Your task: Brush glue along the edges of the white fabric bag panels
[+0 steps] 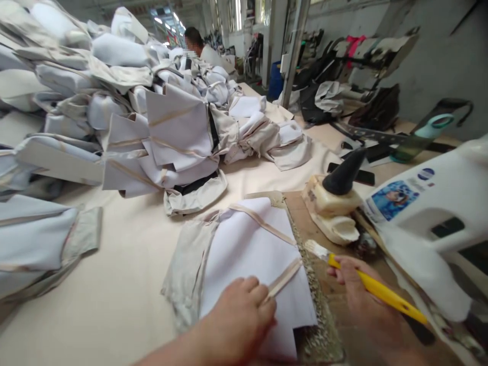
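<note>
A white fabric piece (247,244) with tan strips and a loose grey-beige cloth part (188,262) lies before me, over a board crusted with dried glue (324,325). My left hand (244,315) rests on the white piece with its fingers curled in, at the end of the lower tan strip (284,278). Its fingertips are hidden, so I cannot tell what they pinch. In my right hand (354,284) is a brush with a yellow handle (389,295). The white-coated bristles (316,250) are beside the piece's right edge.
A glue-caked container (328,201) with a black cone (345,173) stands behind the brush. At right is a large white jug (427,198). Similar sewn pieces (179,127) pile high at the left and back. A person (202,48) is farther off.
</note>
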Demonstrator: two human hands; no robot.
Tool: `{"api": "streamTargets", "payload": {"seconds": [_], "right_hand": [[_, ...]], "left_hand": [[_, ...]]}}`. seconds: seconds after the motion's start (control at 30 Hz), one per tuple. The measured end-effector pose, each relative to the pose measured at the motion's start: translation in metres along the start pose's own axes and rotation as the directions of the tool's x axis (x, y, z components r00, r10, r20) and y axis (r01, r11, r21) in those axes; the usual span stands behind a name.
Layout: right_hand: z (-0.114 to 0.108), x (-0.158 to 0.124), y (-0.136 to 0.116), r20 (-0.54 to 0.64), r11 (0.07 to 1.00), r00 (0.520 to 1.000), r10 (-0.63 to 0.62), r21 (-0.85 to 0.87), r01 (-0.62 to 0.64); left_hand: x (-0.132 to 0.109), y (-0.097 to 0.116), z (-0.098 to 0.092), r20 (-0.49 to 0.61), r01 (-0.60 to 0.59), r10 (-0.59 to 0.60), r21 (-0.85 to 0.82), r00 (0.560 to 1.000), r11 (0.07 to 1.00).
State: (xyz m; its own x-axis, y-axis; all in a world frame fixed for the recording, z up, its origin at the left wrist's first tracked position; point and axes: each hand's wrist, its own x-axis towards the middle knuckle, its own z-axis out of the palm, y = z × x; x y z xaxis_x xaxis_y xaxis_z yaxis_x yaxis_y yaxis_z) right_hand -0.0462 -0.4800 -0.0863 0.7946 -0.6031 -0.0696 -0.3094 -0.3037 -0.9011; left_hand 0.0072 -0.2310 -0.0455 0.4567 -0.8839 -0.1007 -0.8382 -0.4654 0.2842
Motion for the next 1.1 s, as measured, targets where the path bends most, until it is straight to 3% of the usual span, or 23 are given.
{"api": "streamTargets", "payload": {"seconds": [0.07,0.1,0.2,0.3,0.4,0.6,0.7,0.83,0.9,1.1], "right_hand": [[0.008,0.015,0.001,0.011,0.997,0.999,0.031,0.071,-0.032],[0.011,0.023,0.001,0.012,0.997,0.999,0.030,0.076,-0.031],[0.020,0.048,0.002,0.071,1.000,0.997,0.021,0.008,-0.022],[0.035,0.069,0.001,0.228,0.997,0.973,0.028,-0.073,-0.012],[0.060,0.097,-0.002,0.306,0.993,0.952,0.006,-0.113,0.030],[0.111,0.157,-0.011,0.179,0.983,0.982,-0.063,-0.159,0.092],[0.104,0.148,-0.010,0.177,0.973,0.982,-0.061,-0.208,0.098],[0.070,0.108,-0.005,0.306,0.955,0.952,-0.016,-0.279,0.106],[0.062,0.102,-0.004,0.325,0.952,0.946,0.024,-0.297,0.077],[0.102,0.155,-0.006,0.236,0.945,0.958,-0.163,-0.242,0.220]], "left_hand": [[0.041,-0.018,-0.019,-0.012,0.053,-0.052,0.021,0.999,0.998],[0.062,-0.027,-0.020,-0.017,0.057,-0.056,0.034,0.998,0.998],[0.113,-0.055,0.004,0.049,0.112,-0.115,0.064,0.992,0.992],[0.135,-0.071,0.030,0.070,0.191,-0.196,0.074,0.978,0.979],[0.135,-0.075,0.037,0.010,0.197,-0.197,0.044,0.980,0.979],[0.131,-0.075,0.033,-0.019,0.213,-0.213,-0.016,0.977,0.977],[0.131,-0.077,0.037,-0.033,0.208,-0.209,-0.037,0.977,0.977],[0.130,-0.079,0.044,-0.053,0.196,-0.200,-0.073,0.978,0.978],[0.129,-0.080,0.045,-0.061,0.188,-0.193,-0.080,0.979,0.979],[0.129,-0.079,0.045,-0.066,0.197,-0.202,-0.073,0.977,0.978]]}}
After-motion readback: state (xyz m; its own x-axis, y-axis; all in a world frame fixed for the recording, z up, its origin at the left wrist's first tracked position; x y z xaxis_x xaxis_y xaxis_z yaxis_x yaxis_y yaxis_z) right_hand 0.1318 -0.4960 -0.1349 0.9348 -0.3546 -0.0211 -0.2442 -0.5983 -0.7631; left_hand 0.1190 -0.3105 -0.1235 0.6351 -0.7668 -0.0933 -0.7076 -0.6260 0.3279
